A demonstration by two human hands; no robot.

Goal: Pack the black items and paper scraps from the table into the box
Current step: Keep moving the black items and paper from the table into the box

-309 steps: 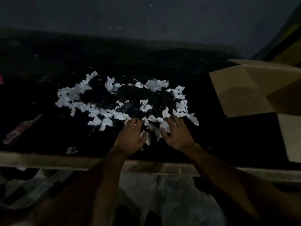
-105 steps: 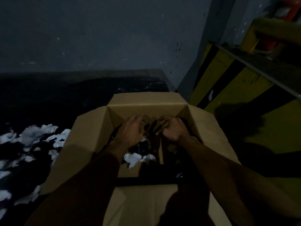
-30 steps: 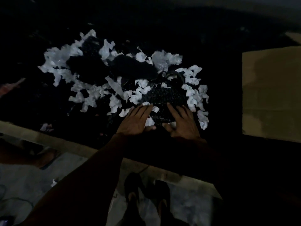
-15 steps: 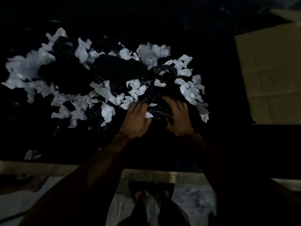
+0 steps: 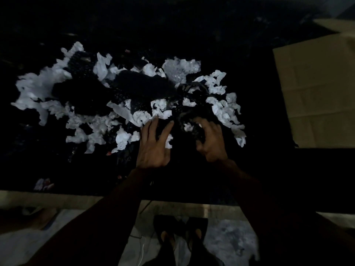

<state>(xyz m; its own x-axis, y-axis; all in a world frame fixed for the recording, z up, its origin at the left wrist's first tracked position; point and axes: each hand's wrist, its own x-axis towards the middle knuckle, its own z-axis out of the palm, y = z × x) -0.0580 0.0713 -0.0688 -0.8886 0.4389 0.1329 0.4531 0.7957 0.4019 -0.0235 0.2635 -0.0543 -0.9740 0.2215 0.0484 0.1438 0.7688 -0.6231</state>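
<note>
A wide heap of crumpled white paper scraps (image 5: 221, 110) mixed with black items (image 5: 142, 85) covers the dark table (image 5: 192, 25). My left hand (image 5: 153, 144) lies at the heap's near edge, fingers spread over scraps and black pieces. Just to its right, my right hand (image 5: 211, 141) has its fingers curled around black material and scraps. The cardboard box (image 5: 315, 93) shows only one flap, at the right edge of the view.
The table's pale front edge (image 5: 57, 198) runs across below my wrists. A small coloured scrap (image 5: 43, 184) lies near that edge on the left. My feet (image 5: 180, 233) stand on the grey floor below. The scene is very dim.
Both hands stay at the heap's near side; the left fingers have spread wider and the right fingers have curled tighter into the black material. The view shifted slightly.
</note>
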